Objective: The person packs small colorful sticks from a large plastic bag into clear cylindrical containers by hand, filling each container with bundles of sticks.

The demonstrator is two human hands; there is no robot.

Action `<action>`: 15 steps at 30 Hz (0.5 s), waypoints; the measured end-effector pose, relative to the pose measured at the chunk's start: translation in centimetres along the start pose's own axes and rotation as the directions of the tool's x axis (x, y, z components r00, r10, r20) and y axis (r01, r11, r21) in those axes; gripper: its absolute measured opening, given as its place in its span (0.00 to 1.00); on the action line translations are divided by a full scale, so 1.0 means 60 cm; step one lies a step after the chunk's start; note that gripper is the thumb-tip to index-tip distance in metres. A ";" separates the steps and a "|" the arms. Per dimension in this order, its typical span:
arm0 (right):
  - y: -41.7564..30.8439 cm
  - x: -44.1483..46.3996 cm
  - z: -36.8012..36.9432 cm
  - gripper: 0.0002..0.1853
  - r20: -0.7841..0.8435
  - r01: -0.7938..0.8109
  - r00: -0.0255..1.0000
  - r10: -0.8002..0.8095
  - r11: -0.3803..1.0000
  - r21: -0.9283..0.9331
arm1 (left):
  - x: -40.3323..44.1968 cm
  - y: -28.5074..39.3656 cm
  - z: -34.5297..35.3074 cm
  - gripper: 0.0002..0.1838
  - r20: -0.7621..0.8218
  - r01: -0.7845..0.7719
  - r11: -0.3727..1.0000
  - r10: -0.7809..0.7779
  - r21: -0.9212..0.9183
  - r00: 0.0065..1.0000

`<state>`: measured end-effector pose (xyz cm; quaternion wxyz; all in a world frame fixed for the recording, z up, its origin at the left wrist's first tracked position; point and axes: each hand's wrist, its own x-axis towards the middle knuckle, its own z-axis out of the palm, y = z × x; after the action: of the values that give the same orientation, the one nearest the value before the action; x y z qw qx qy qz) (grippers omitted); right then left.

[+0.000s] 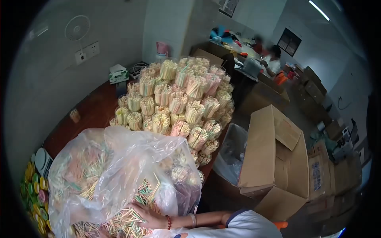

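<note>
My right hand (147, 216), with a red bead bracelet at its wrist, reaches into a heap of short pastel-coloured sticks (123, 223). Its fingers curl over some of the sticks, and a few show beneath them. Only a small part of my left hand (104, 231) shows at the bottom edge, low among the sticks; its fingers are hidden. A large clear plastic bag (131, 152) lies around and over the heap, its film crumpled above my right hand. Behind the bag, many clear cups packed with similar sticks (177, 102) are stacked high.
The stack stands on a reddish-brown table (93, 104). One filled cup (74, 115) stands apart. Yellow and green lids (36, 194) and a scale (42, 160) lie at left. An open cardboard box (258, 154) is at right. Two people (274, 63) sit in the background.
</note>
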<state>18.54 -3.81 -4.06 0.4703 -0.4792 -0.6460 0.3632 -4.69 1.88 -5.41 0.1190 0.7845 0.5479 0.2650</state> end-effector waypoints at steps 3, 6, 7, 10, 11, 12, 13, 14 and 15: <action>-0.001 -0.003 -0.017 0.39 0.080 -0.065 0.995 0.056 0.992 0.112 | 0.025 -0.009 0.008 0.51 -0.025 0.016 0.998 -0.017 -0.065 1.000; 0.011 -0.012 -0.020 0.41 0.037 -0.025 0.999 0.023 0.999 0.036 | 0.034 -0.018 0.020 0.50 -0.030 0.044 0.990 -0.049 -0.137 0.998; 0.013 -0.013 -0.021 0.43 0.042 -0.034 0.999 0.032 0.999 0.039 | 0.037 -0.019 0.026 0.49 -0.030 0.055 0.985 -0.061 -0.162 0.998; 0.036 -0.021 0.001 0.44 0.053 -0.083 0.995 0.084 0.996 -0.005 | 0.030 -0.025 0.039 0.49 -0.022 0.103 0.968 -0.111 -0.230 0.994; 0.028 -0.015 0.001 0.44 0.020 -0.002 1.000 0.003 1.000 -0.031 | 0.029 -0.027 0.042 0.48 -0.021 0.118 0.961 -0.128 -0.251 0.992; 0.020 -0.017 -0.007 0.40 0.111 -0.102 0.989 0.102 0.995 -0.006 | 0.028 -0.029 0.045 0.48 -0.020 0.134 0.953 -0.145 -0.271 0.989; 0.014 -0.007 -0.012 0.40 0.109 -0.099 0.989 0.098 0.995 0.000 | 0.025 -0.031 0.047 0.48 -0.020 0.151 0.945 -0.164 -0.290 0.986; 0.009 -0.001 -0.017 0.39 0.137 -0.119 0.984 0.112 0.992 0.047 | 0.021 -0.032 0.051 0.47 -0.020 0.169 0.935 -0.184 -0.311 0.983; 0.006 -0.001 -0.018 0.39 0.167 -0.143 0.978 0.126 0.985 0.092 | 0.015 -0.032 0.056 0.47 -0.018 0.188 0.924 -0.206 -0.332 0.978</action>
<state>19.66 -3.75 -4.13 0.4154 -0.4660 -0.6280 0.4646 -4.14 3.74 -8.85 0.2598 0.6875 0.5749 0.3597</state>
